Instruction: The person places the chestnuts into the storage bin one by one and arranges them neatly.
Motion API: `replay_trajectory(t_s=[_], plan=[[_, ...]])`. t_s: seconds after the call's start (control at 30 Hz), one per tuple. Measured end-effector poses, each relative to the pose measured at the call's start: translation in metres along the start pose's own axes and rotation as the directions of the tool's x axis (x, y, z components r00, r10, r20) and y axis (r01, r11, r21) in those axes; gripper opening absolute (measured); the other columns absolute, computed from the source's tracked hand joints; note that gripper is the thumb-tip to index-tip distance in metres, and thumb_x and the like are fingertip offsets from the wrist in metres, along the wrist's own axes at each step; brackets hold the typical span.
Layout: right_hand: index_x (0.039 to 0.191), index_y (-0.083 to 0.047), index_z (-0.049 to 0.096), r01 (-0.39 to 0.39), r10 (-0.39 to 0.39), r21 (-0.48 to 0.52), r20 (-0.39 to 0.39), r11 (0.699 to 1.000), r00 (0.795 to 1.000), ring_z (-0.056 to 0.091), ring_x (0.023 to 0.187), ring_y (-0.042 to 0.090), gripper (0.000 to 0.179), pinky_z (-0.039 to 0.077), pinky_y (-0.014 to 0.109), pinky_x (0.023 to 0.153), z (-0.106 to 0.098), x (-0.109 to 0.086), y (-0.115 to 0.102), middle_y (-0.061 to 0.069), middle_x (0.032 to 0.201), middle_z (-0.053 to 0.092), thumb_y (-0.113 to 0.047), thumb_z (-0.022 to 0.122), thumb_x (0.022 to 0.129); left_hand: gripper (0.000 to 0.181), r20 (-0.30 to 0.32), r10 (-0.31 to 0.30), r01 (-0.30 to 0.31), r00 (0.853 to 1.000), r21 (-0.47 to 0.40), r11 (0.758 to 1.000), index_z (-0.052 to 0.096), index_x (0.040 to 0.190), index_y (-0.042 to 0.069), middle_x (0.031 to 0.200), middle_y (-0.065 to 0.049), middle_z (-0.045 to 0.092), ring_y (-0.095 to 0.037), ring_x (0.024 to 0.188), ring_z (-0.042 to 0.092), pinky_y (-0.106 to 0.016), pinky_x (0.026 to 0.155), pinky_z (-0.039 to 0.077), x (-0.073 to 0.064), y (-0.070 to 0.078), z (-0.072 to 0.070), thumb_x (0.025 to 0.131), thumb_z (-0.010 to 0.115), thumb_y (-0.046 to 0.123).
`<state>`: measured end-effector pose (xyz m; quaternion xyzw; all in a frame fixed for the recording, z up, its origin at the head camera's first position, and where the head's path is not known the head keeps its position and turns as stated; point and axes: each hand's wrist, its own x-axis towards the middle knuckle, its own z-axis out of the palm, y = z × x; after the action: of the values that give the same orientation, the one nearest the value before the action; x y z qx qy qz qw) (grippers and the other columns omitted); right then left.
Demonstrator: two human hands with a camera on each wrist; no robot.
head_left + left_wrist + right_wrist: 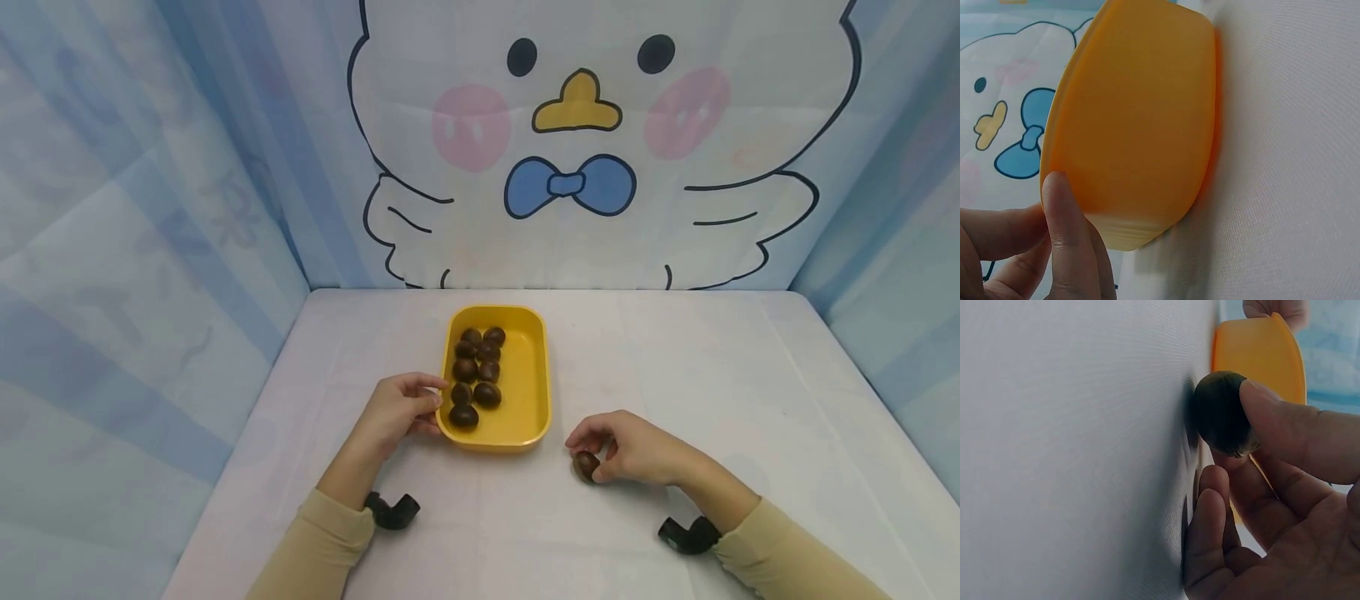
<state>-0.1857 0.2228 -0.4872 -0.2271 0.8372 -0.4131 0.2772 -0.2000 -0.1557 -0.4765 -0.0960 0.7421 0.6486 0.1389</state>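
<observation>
A yellow plastic tray (531, 375) stands on the table, with several dark brown chestnuts (487, 395) gathered along its left half. My left hand (401, 408) pinches the tray's left rim; in the left wrist view the thumb (1069, 231) lies against the outer wall. Just right of the tray's near corner, my right hand (637, 450) holds a single chestnut (586, 466) between thumb and fingers. Seen from the right wrist, this chestnut (1219, 412) is close to the tabletop; whether it touches the cloth I cannot tell.
White cloth covers the table (712, 358). A curtain with a cartoon bird (570, 183) hangs behind its far edge, and blue-and-white curtains (135, 292) flank both sides. Each wrist wears a black camera mount (393, 511).
</observation>
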Motion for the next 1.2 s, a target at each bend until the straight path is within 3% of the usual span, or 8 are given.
replay_trajectory(t_s=[0.37, 0.6, 0.9, 1.2], plan=[[0.121, -0.015, 0.075, 0.001, -0.001, -0.01, -0.022, 1.0, 1.0, 0.065, 0.102, 0.019, 0.038, 0.056, 0.024, 0.085, 0.006, -0.002, -0.009, -0.001, 0.112, 0.074, 0.0, 0.082, 0.087, 0.028, 0.004, 0.001, -0.001, 1.0, -0.006, 1.0, 0.075, 0.126, 0.003, 0.096, -0.01, 0.068, -0.015, 0.067, 0.065, -0.027, 0.061, 0.064, 0.0, 0.0, 0.0, 0.099, 0.069, 0.002], [0.123, -0.008, 0.074, 0.022, -0.022, 0.078, -0.009, 0.997, 1.0, 0.068, 0.11, 0.026, 0.039, 0.061, 0.026, 0.094, -0.001, -0.004, -0.011, 0.01, 0.118, 0.075, 0.005, 0.08, 0.087, 0.028, 0.003, 0.003, -0.003, 1.0, -0.004, 1.0, 0.075, 0.126, 0.002, 0.096, -0.01, 0.068, -0.015, 0.067, 0.066, -0.027, 0.062, 0.064, 0.0, -0.001, 0.0, 0.099, 0.069, 0.002], [0.121, -0.002, 0.075, 0.036, -0.029, 0.096, -0.07, 0.995, 0.997, 0.071, 0.102, 0.029, 0.032, 0.063, 0.027, 0.082, -0.015, -0.005, -0.02, 0.012, 0.116, 0.076, 0.002, 0.077, 0.09, 0.027, 0.001, 0.003, -0.003, 1.0, -0.005, 1.0, 0.075, 0.126, 0.002, 0.098, -0.012, 0.068, -0.015, 0.067, 0.066, -0.027, 0.061, 0.064, -0.001, -0.001, 0.001, 0.099, 0.069, 0.001], [0.116, -0.009, 0.077, 0.09, -0.081, 0.068, -0.129, 0.994, 0.988, 0.075, 0.101, 0.026, 0.024, 0.063, 0.029, 0.086, -0.023, 0.012, -0.033, 0.009, 0.112, 0.08, -0.004, 0.077, 0.093, 0.028, 0.001, 0.008, -0.008, 1.0, -0.003, 1.0, 0.075, 0.126, 0.002, 0.097, -0.011, 0.068, -0.016, 0.067, 0.066, -0.027, 0.062, 0.064, -0.001, -0.001, 0.0, 0.099, 0.069, 0.002]])
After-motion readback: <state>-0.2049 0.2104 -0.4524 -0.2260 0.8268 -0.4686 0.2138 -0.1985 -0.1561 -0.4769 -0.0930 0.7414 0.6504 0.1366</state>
